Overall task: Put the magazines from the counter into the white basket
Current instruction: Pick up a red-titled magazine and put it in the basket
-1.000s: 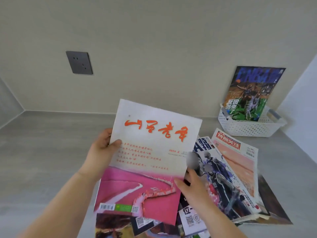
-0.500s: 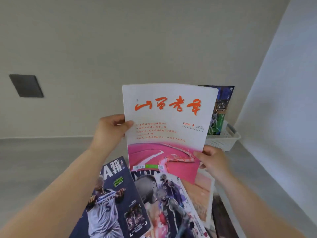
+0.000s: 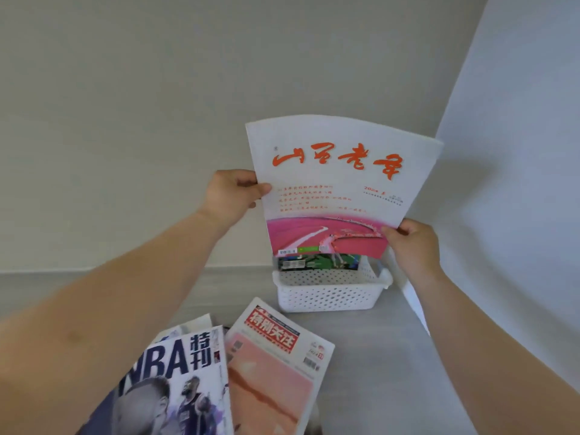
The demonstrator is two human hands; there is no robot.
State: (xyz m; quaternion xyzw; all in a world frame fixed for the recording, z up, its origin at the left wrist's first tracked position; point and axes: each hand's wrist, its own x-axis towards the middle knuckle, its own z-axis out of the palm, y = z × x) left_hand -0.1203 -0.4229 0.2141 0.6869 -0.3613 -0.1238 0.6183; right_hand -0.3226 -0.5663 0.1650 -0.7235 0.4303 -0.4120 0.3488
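I hold a white and pink magazine (image 3: 335, 189) with red lettering upright just above the white basket (image 3: 329, 296). My left hand (image 3: 233, 196) grips its left edge and my right hand (image 3: 412, 243) pinches its lower right corner. The basket stands on the grey counter (image 3: 376, 356) in the corner. A dark magazine (image 3: 317, 262) stands in it, mostly hidden behind the held one. Near me on the counter lie an NBA magazine (image 3: 175, 381) and a magazine with a red title and a peach cover (image 3: 273, 362).
A beige wall (image 3: 188, 89) runs behind the counter and a white wall (image 3: 518, 183) closes the right side next to the basket. More magazine edges (image 3: 188, 328) peek out under the NBA magazine.
Both hands have carried the white and pink magazine up and to the right, from over the pile to just above the basket. The view has swung right, so the wall socket is out of sight.
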